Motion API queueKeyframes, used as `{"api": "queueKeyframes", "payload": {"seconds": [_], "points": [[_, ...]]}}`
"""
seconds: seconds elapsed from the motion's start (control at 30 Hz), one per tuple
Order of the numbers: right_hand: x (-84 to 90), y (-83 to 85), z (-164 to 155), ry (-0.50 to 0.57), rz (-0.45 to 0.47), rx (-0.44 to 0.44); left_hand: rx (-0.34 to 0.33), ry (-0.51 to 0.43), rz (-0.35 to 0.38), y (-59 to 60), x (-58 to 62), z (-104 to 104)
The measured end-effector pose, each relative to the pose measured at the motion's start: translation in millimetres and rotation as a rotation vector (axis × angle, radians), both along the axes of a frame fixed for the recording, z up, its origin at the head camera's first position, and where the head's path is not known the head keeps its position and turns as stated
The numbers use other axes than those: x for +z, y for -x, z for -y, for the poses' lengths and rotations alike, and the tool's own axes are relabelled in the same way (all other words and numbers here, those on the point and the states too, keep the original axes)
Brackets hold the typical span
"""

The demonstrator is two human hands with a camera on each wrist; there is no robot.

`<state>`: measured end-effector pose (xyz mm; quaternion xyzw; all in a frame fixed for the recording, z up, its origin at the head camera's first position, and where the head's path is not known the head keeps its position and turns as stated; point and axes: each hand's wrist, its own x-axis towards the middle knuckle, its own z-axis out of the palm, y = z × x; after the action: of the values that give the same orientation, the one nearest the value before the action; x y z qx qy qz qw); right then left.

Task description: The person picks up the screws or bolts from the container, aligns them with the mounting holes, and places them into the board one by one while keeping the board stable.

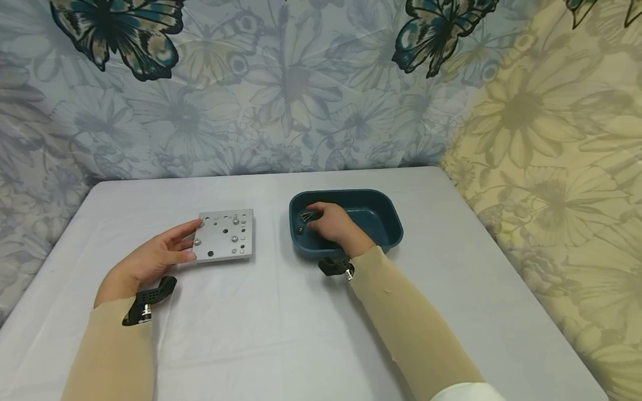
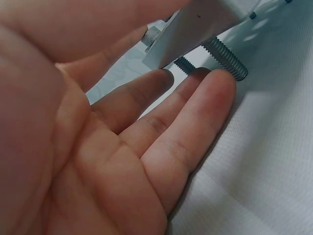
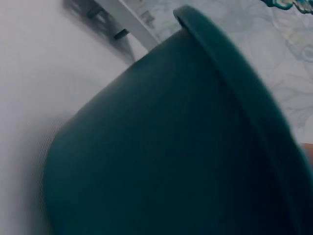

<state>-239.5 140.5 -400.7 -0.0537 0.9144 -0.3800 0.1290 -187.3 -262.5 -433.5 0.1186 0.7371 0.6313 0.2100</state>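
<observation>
A silvery metal plate [image 1: 223, 236] with several holes and bolt heads lies on the left part of the table. Threaded bolt shanks [image 2: 225, 58] stick out beneath it and hold it off the cloth. My left hand [image 1: 152, 256] grips the plate's left edge, with the thumb at the near corner and a finger at the far one. Inside a dark teal bin [image 1: 373, 220], my right hand [image 1: 336, 225] reaches down to several small screws [image 1: 304, 217] at the left end. Whether its fingertips pinch a screw is unclear; the bin wall [image 3: 161, 137] fills the right wrist view.
A white cloth [image 1: 241, 328] covers the table, whose back edge meets a flowered, butterfly-patterned curtain [image 1: 296, 94]. The bin's raised rim [image 1: 346, 192] surrounds the right hand. A strip of cloth separates bin and plate.
</observation>
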Motion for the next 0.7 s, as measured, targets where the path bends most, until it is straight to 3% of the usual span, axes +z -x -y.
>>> {"api": "queueKeyframes", "payload": {"seconds": [0.4, 0.7], "points": [[1.1, 7.4, 5.4, -0.152, -0.015, 0.154, 0.003, -0.006, 0.016, -0.2, 2.6, 1.7], [-1.3, 7.3, 8.1, -0.194, -0.059, 0.140, 0.008, -0.003, 0.017, 0.5, 1.5, 2.7]]}}
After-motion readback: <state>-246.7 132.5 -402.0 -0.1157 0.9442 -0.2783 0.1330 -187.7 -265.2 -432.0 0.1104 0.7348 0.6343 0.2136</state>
